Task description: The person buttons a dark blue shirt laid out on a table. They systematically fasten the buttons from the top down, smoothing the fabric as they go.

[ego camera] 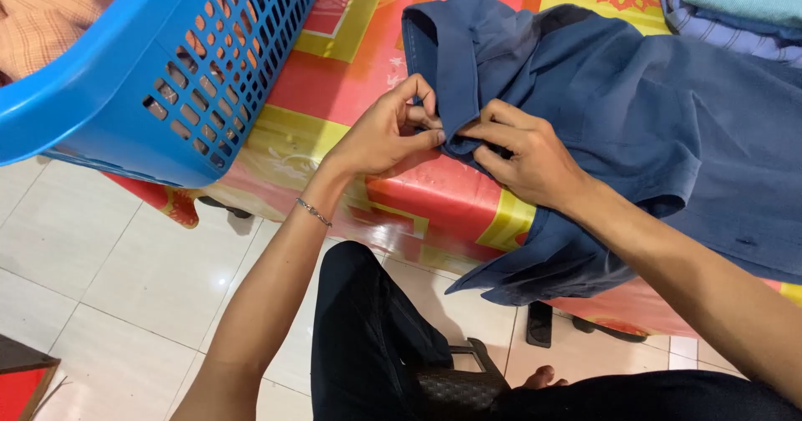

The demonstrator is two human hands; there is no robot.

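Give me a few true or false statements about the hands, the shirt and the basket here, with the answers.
1. Both hands pinch the blue shirt at one spot. True: left hand and right hand meet on its fabric.
2. The laundry basket is red. False: it is blue.
3. The left wrist wears a thin bracelet. True.
4. The shirt lies on the floor. False: it lies on the patterned red and yellow tablecloth.

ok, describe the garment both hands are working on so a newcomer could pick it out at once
Start at the table with the red and yellow patterned cover; right of the blue plastic laundry basket lies a dark blue shirt, spread out and hanging over the near edge. The left hand and right hand pinch its front edge. Unlike the folded striped and teal clothes stacked at the far right, it is plain, unfolded and being handled.
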